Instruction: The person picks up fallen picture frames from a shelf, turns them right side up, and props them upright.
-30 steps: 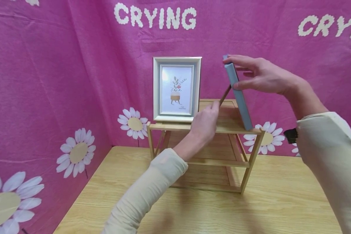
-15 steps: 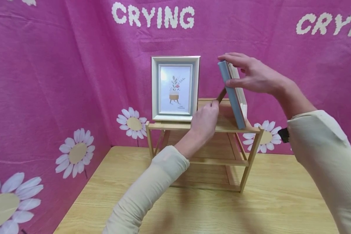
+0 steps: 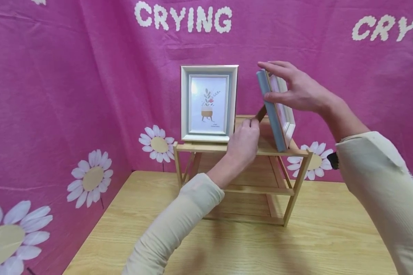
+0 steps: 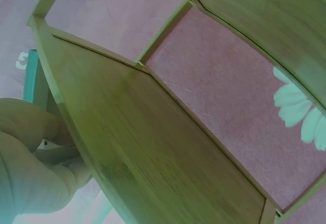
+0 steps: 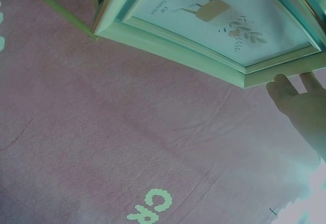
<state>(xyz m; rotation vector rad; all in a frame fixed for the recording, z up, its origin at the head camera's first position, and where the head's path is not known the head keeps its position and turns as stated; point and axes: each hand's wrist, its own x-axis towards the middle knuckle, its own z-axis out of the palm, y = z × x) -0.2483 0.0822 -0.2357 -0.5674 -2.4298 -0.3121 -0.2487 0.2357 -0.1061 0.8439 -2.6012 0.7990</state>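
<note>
My right hand (image 3: 297, 88) grips a picture frame (image 3: 274, 122) at the right of the wooden rack's top shelf, fingers over its top and thumb on its near blue-grey edge. This frame leans left and stands almost edge-on in the head view; its white front, with a potted-plant print, shows in the right wrist view. Behind it, my left hand (image 3: 243, 143) pinches the brown stand leg (image 3: 261, 113). In the left wrist view the left hand's fingers (image 4: 41, 132) are partly hidden by the shelf. A matching white picture frame (image 3: 208, 105) stands upright to the left, facing me.
The three-tier wooden rack (image 3: 223, 190) stands on a light wooden table (image 3: 151, 229). Close behind and on the left hangs a pink cloth (image 3: 99, 68) with white daisies and lettering. A dark band (image 3: 333, 160) is at the right wrist.
The right frame has shifted slightly left and turned, so more of its white front shows on its right side. My right hand moved left with it; the left hand keeps its pinch.
</note>
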